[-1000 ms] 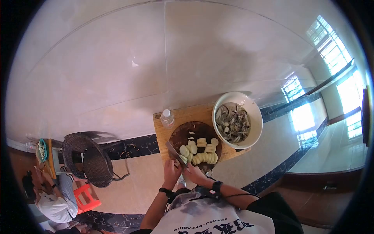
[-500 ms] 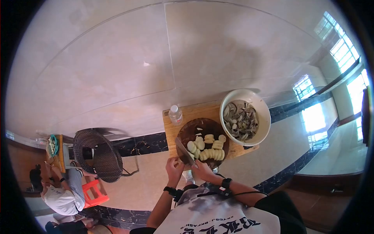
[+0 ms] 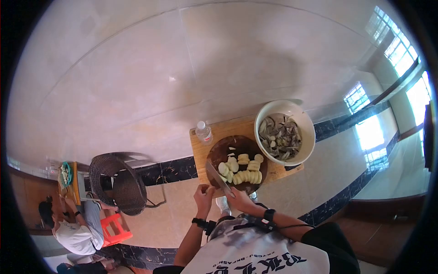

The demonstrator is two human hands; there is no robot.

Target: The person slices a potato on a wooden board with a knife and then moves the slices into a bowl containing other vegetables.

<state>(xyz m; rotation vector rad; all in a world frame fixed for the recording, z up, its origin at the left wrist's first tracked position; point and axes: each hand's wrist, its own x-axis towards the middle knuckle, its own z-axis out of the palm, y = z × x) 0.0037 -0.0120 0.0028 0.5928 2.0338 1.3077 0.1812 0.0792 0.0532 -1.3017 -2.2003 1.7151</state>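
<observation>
My right hand (image 3: 240, 201) is closed round the handle of a kitchen knife (image 3: 218, 177), whose blade lies slanted over the left side of the round dark cutting board (image 3: 223, 150). Pale round vegetable slices (image 3: 247, 177) are lined up in rows and small stacks on the board. At the board's lower left edge is my left hand (image 3: 203, 199), fingers curled and pressed together; whether something small is in them I cannot make out. A white bowl (image 3: 308, 153) to the right contains cut, dark-edged vegetable pieces (image 3: 280, 137).
The board rests on a small wooden table (image 3: 199, 150) against the tiled wall, with a clear bottle (image 3: 204, 134) at its back left. A dark wicker chair (image 3: 129, 189) stands further left. Beyond it a person (image 3: 77, 233) sits on a red stool (image 3: 115, 229) by another table.
The view has shifted slightly. My hands and the knife stay almost in the same place at the board, and the slices keep their arrangement.
</observation>
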